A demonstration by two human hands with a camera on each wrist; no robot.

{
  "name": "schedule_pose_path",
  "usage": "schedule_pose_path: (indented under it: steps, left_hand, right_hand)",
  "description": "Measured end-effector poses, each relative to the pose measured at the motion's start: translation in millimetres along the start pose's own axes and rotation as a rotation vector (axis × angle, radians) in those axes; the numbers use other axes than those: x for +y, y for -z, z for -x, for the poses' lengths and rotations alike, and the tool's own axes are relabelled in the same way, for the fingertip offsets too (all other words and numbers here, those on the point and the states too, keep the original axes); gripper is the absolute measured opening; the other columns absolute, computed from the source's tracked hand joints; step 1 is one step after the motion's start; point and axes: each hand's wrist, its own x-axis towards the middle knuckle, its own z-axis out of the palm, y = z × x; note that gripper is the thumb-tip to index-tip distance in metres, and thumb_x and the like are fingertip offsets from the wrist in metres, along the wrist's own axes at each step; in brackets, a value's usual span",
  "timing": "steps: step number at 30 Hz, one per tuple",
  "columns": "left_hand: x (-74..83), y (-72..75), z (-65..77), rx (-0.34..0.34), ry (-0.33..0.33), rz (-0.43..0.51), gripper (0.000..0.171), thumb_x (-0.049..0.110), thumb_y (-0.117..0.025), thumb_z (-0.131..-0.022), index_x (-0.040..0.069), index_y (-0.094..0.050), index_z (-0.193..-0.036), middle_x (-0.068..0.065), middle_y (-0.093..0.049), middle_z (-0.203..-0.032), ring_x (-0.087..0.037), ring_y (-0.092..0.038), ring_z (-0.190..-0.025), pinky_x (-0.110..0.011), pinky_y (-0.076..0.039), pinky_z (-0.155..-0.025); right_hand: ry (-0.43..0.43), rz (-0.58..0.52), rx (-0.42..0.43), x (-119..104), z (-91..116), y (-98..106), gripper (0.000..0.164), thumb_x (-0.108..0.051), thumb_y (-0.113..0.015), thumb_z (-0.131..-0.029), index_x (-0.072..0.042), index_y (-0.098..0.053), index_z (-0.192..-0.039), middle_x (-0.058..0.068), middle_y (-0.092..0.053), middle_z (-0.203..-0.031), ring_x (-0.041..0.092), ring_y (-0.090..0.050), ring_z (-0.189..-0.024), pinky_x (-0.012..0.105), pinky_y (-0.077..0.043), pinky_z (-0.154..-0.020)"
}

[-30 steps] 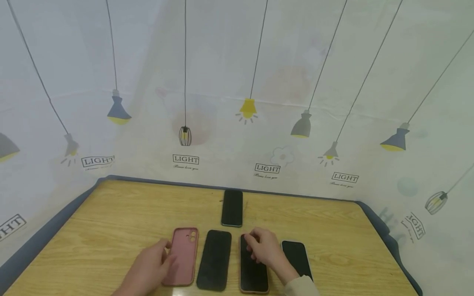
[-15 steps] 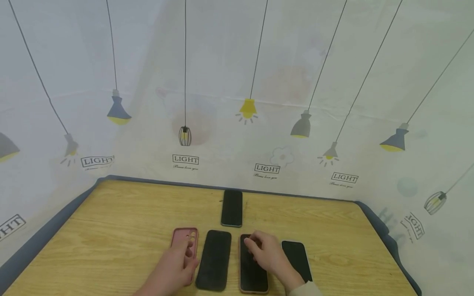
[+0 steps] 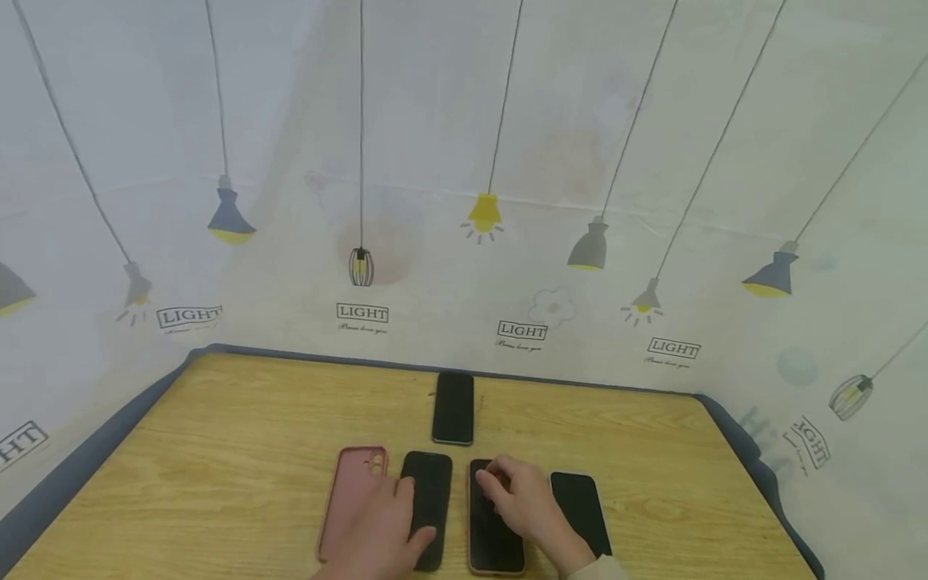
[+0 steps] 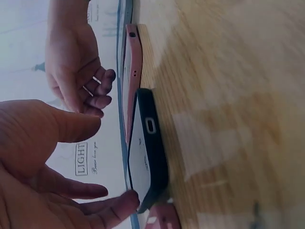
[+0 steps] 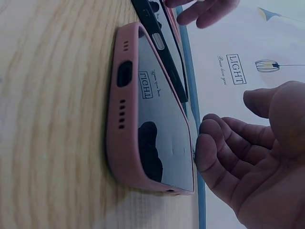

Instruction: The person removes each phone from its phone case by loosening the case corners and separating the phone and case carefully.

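My left hand (image 3: 380,524) hovers over a dark-cased phone (image 3: 433,503), thumb and fingers spread apart. In the left wrist view a fingertip is close to the long side of that dark-cased phone (image 4: 155,157); whether it touches, I cannot tell. Left of the phone lies a pink phone case (image 3: 348,491), inner side up, partly behind the left hand. My right hand (image 3: 525,499), fingers loosely bent and holding nothing, is above a phone in a pink case (image 3: 482,524). The right wrist view shows this pink-cased phone (image 5: 126,124) lying screen up, ports facing the camera.
Another dark phone (image 3: 453,407) lies near the far edge of the wooden table (image 3: 217,451). To the right of the right hand is a light-edged phone (image 3: 580,495). A pale curtain (image 3: 435,121) printed with lamps stands behind the table.
My left hand has moved right, from the pink case's left side across it to the dark-cased phone. The right hand has barely shifted. The phones and the case stay in place.
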Motion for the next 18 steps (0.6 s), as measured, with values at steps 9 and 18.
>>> schedule_pose_path:
  steps: [9, 18]
  left_hand:
    - [11.1, -18.0, -3.5, 0.105, -0.024, -0.197, 0.078, 0.045, -0.081, -0.087, -0.013, -0.055, -0.131, -0.034, -0.057, -0.123, -0.043, -0.057, -0.113, -0.056, -0.055, -0.091]
    - [18.9, -24.3, -11.6, 0.069, 0.078, -0.228, 0.084, 0.047, -0.085, -0.083, -0.013, -0.055, -0.133, -0.036, -0.056, -0.121, -0.045, -0.057, -0.111, -0.057, -0.054, -0.092]
  right_hand:
    - [0.019, 0.002, 0.002, -0.2, 0.0, -1.3, 0.021, -0.025, -0.062, -0.105, -0.006, -0.069, -0.101, -0.002, -0.063, -0.078, 0.01, -0.061, -0.062, 0.026, -0.053, -0.055]
    - [-0.012, 0.003, -0.006, 0.4, -0.1, -1.9, 0.021, -0.026, -0.062, -0.105, -0.007, -0.069, -0.101, -0.001, -0.064, -0.08, 0.011, -0.062, -0.065, 0.026, -0.054, -0.057]
